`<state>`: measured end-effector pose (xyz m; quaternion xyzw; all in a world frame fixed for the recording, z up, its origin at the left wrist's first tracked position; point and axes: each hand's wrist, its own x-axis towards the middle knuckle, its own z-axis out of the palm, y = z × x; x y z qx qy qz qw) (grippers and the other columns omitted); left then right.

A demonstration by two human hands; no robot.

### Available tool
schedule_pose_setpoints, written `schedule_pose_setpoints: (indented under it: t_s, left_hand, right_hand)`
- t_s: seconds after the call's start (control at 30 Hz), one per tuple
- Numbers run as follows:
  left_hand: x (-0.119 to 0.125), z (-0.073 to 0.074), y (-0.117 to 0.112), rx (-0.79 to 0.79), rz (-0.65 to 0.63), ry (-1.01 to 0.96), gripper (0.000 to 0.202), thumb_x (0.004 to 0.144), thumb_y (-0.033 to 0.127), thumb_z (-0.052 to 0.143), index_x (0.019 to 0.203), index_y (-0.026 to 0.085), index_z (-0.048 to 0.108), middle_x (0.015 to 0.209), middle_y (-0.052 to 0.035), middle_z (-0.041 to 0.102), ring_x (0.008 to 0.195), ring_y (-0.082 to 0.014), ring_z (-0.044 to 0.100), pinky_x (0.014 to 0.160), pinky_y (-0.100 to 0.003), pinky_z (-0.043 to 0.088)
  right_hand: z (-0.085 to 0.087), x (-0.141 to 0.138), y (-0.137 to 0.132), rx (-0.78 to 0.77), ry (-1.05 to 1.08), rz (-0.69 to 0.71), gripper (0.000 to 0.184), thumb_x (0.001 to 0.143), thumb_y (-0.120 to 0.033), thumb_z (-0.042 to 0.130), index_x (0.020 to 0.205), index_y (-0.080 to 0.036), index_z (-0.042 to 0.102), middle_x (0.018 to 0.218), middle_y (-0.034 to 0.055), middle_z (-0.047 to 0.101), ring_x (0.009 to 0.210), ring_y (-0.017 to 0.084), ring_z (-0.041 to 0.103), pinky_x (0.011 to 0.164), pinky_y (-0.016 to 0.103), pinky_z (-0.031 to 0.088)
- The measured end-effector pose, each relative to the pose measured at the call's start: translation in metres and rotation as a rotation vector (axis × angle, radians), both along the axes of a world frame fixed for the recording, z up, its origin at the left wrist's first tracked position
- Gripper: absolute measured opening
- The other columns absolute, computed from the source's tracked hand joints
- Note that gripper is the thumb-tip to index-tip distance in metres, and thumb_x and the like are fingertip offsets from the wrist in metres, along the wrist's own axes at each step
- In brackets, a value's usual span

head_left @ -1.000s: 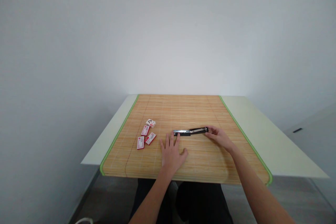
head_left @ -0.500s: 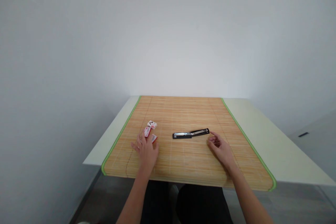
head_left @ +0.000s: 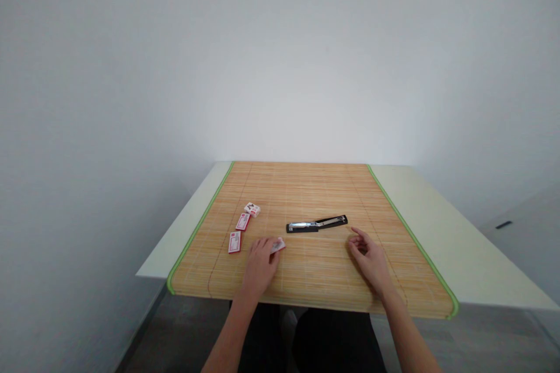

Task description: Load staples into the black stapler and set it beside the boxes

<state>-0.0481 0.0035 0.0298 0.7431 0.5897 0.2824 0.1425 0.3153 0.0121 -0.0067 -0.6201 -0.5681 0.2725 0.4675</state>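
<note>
Two bare hands reach over the desk (head_left: 422, 239): the left hand (head_left: 260, 263) has its fingers drawn together around a small red-and-white box (head_left: 278, 245), gripping it just above or on the mat, with part of the box showing past the fingertips; whether it touches the mat is hard to tell. The right hand (head_left: 368, 257) is loosely curled, thumb and fingers parted, with nothing seen in its grasp, just beside the near right side of a black stapler (head_left: 317, 225). That stapler lies opened out nearly straight in the middle of the mat, between and beyond the hands, its metal rail facing up and its right half slanting slightly away. Beneath everything is a slatted bamboo mat (head_left: 315, 186) with green edging (head_left: 455, 306), covering the centre of the desk and leaving pale strips of top on both sides. A plain whitish wall (head_left: 306, 58) rises behind the desk, a short dark bar (head_left: 504, 225) shows low on the right, and below are the person's dark-clothed legs (head_left: 336, 338) and a grey floor (head_left: 464, 329). Left of the stapler stand out three more little packs: a white box with a dark picture (head_left: 252, 209) farthest off, a red-edged box (head_left: 243, 221) close by it, and a second red-edged box (head_left: 234, 242) nearer the person. Their contents cannot be seen.
</note>
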Motion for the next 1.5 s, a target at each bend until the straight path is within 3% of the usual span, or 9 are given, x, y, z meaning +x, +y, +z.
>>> schedule_pose_setpoints:
  t_s: [0.13, 0.27, 0.43, 0.57, 0.73, 1.0, 1.07, 1.23, 1.5]
  left_hand:
    - [0.044, 0.004, -0.002, -0.04, -0.232, -0.121, 0.037, 0.088, 0.015, 0.06, 0.122, 0.031, 0.066, 0.125, -0.0024, 0.068, 0.118, -0.0249, 0.056, 0.107, -0.043, 0.042]
    - [0.065, 0.01, 0.004, -0.067, -0.337, -0.161, 0.044, 0.086, 0.017, 0.065, 0.127, 0.033, 0.065, 0.125, -0.0014, 0.068, 0.119, -0.025, 0.056, 0.107, -0.043, 0.042]
    - [0.04, 0.005, 0.01, -0.056, -0.285, -0.139, 0.059, 0.083, 0.033, 0.075, 0.139, 0.033, 0.058, 0.139, -0.0047, 0.059, 0.13, -0.0287, 0.049, 0.114, -0.047, 0.037]
    - [0.023, 0.0, 0.013, -0.077, -0.242, -0.07, 0.049, 0.084, 0.043, 0.076, 0.13, 0.035, 0.064, 0.134, -0.0036, 0.059, 0.128, -0.0286, 0.049, 0.112, -0.046, 0.036]
    - [0.028, -0.001, 0.015, -0.091, -0.225, -0.05, 0.041, 0.084, 0.045, 0.076, 0.124, 0.036, 0.068, 0.131, -0.0026, 0.059, 0.126, -0.0277, 0.049, 0.109, -0.044, 0.036]
    - [0.031, 0.001, 0.015, -0.091, -0.224, -0.072, 0.039, 0.083, 0.043, 0.078, 0.121, 0.037, 0.071, 0.13, -0.0024, 0.061, 0.123, -0.0276, 0.049, 0.107, -0.044, 0.037]
    - [0.03, 0.001, 0.016, -0.093, -0.227, -0.08, 0.039, 0.083, 0.044, 0.078, 0.121, 0.037, 0.072, 0.129, -0.0025, 0.062, 0.123, -0.0275, 0.049, 0.107, -0.044, 0.037]
    - [0.029, 0.0, 0.018, -0.103, -0.24, -0.095, 0.04, 0.081, 0.048, 0.081, 0.119, 0.038, 0.073, 0.126, -0.002, 0.063, 0.121, -0.027, 0.051, 0.108, -0.044, 0.037]
    - [0.023, 0.001, 0.016, -0.089, -0.233, -0.113, 0.038, 0.081, 0.05, 0.081, 0.116, 0.036, 0.075, 0.124, -0.0027, 0.064, 0.121, -0.0272, 0.052, 0.107, -0.043, 0.037]
  right_hand:
    - [0.004, -0.013, -0.004, 0.009, -0.067, 0.005, 0.051, 0.091, -0.048, 0.059, 0.133, -0.021, 0.061, 0.099, 0.0073, 0.073, 0.09, 0.024, 0.069, 0.09, 0.043, 0.055]
    - [0.006, -0.018, -0.005, 0.021, -0.11, 0.025, 0.046, 0.092, -0.047, 0.057, 0.13, -0.022, 0.063, 0.1, 0.0074, 0.073, 0.091, 0.025, 0.068, 0.091, 0.043, 0.054]
    - [0.01, -0.014, -0.008, 0.057, -0.188, 0.079, 0.038, 0.093, -0.047, 0.059, 0.123, -0.025, 0.068, 0.109, 0.0082, 0.073, 0.099, 0.026, 0.066, 0.093, 0.044, 0.053]
    - [0.021, -0.019, -0.012, 0.111, -0.319, 0.242, 0.025, 0.091, -0.046, 0.066, 0.109, -0.03, 0.074, 0.115, 0.006, 0.072, 0.111, 0.027, 0.063, 0.101, 0.045, 0.049]
    - [0.025, -0.042, -0.014, 0.143, -0.427, 0.362, 0.02, 0.088, -0.043, 0.072, 0.104, -0.033, 0.078, 0.117, 0.0054, 0.07, 0.116, 0.029, 0.061, 0.103, 0.047, 0.046]
    - [0.023, -0.065, -0.01, 0.117, -0.401, 0.354, 0.016, 0.087, -0.041, 0.073, 0.097, -0.03, 0.079, 0.116, 0.0077, 0.067, 0.116, 0.031, 0.059, 0.102, 0.049, 0.046]
    - [0.025, -0.064, -0.009, 0.121, -0.388, 0.351, 0.018, 0.086, -0.041, 0.074, 0.099, -0.03, 0.078, 0.115, 0.008, 0.067, 0.115, 0.031, 0.059, 0.102, 0.049, 0.046]
    - [0.026, -0.06, -0.004, 0.111, -0.405, 0.383, 0.041, 0.085, -0.037, 0.075, 0.126, -0.032, 0.071, 0.123, 0.0077, 0.066, 0.119, 0.03, 0.057, 0.105, 0.048, 0.045]
    - [0.031, -0.055, -0.004, 0.106, -0.392, 0.429, 0.035, 0.086, -0.034, 0.075, 0.121, -0.033, 0.075, 0.122, 0.0073, 0.065, 0.121, 0.029, 0.056, 0.107, 0.046, 0.044]
